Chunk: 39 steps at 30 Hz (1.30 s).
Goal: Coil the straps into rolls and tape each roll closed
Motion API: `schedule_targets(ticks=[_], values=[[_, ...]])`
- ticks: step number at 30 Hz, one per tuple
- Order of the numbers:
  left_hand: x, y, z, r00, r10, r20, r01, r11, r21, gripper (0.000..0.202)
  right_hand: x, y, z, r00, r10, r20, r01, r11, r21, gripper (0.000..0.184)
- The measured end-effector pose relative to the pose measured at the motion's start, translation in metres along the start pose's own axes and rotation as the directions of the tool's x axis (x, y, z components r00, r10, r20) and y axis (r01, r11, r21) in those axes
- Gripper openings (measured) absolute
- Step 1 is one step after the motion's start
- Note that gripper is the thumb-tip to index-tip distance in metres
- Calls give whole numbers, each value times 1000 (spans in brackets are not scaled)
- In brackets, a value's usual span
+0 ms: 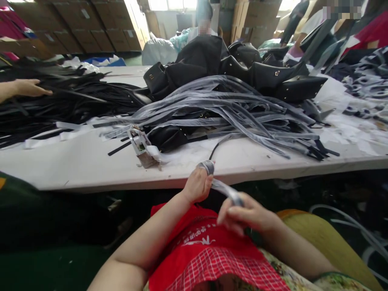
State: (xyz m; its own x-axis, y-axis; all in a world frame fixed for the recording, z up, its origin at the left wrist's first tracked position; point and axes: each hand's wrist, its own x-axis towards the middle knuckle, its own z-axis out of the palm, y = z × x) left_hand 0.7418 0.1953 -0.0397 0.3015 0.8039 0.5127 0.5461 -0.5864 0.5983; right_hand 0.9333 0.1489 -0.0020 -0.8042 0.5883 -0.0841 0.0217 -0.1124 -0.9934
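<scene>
Fingers: left hand (197, 184) clenched on strap (224, 188) at near edge of bench (91, 161); right hand (246, 215), blurred, grips it farther along. Red apron (226, 245): white logo (201, 241), characters (197, 233) illegible.

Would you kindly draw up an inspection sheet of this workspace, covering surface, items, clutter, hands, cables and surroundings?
Surface: white table, heavily covered toward the back.
Items: one strap, apparently film-wrapped, runs between the person's hands; more wrapped straps lie piled behind.
Clutter: tape dispenser near the front edge, black straps at left, black bags behind the pile.
Hands: left hand grips the strap; right hand, blurred, holds it too. Another person's hand is over the black straps.
Cables: nothing seen that is clearly one.
Surroundings: stacked cartons, people beyond the table.
</scene>
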Motion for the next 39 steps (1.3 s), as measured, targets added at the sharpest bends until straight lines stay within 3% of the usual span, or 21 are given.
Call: schedule_targets(ticks=[1,2,4,5,6,7,9,10,11,14,16,18,19,21,23,25,29,33,34,36,39], values=[[-5,1,0,999,1,52,-3,1000,28,73,-6,-11,-19,988,-20,-154,11,998,-56,53],[-9,6,0,994,-34,101,33,999,12,75,-10,-20,-40,941,-61,-332,3,985,-172,50],[-12,23,-2,960,-190,206,226,959,-168,74,-12,-30,-74,774,-250,-582,-73,878,-474,38],[-11,35,-4,923,-262,281,346,886,-310,73,-9,-31,-82,721,-352,-597,-112,791,-601,36],[-8,46,-6,884,-298,360,445,773,-452,73,-5,-27,-83,722,-416,-552,-117,714,-691,42],[-4,56,-8,855,-298,424,508,647,-569,74,1,-21,-76,765,-427,-482,-89,672,-735,46],[6,68,-12,867,-283,410,498,491,-715,75,13,-1,-47,894,-297,-336,-15,729,-685,33],[9,68,-12,900,-292,323,432,509,-744,72,18,10,-29,942,-200,-271,-4,798,-603,24],[12,65,-12,934,-297,198,343,594,-728,68,21,20,-11,972,-107,-211,-13,867,-498,27],[7,39,-9,988,-105,-117,60,939,-338,57,15,29,15,999,28,33,-22,983,-183,47],[-3,21,-6,988,108,-111,-111,993,-27,63,1,16,0,996,-9,93,18,995,-98,53],[-11,14,-6,981,192,-20,-189,977,101,71,-12,-5,-31,998,-58,-20,52,975,-217,52],[-13,16,-7,986,159,45,-163,983,90,72,-17,-15,-48,986,-104,-130,53,937,-347,47],[-10,27,-10,978,-53,204,65,997,-50,73,-21,-30,-75,912,-255,-321,6,792,-611,36],[-1,41,-15,859,-293,420,413,881,-232,75,-19,-35,-83,856,-368,-363,-29,667,-745,35],[9,51,-20,702,-353,618,639,696,-328,78,-15,-34,-76,892,-342,-295,-15,631,-776,38],[18,47,-30,523,-188,831,748,568,-342,73,-9,-20,-52,987,-135,-93,21,671,-741,45],[14,35,-37,322,-72,944,896,346,-280,72,-12,-1,-65,999,49,-14,-48,828,-559,44],[13,33,-38,305,-40,952,919,276,-283,71,-15,4,-71,997,79,4,-67,867,-493,42],[13,30,-38,330,8,944,933,150,-327,69,-20,13,-82,992,117,51,-91,928,-363,43],[21,28,-36,449,-6,893,893,-31,-449,71,-20,26,-88,993,118,28,-110,971,-211,50]])
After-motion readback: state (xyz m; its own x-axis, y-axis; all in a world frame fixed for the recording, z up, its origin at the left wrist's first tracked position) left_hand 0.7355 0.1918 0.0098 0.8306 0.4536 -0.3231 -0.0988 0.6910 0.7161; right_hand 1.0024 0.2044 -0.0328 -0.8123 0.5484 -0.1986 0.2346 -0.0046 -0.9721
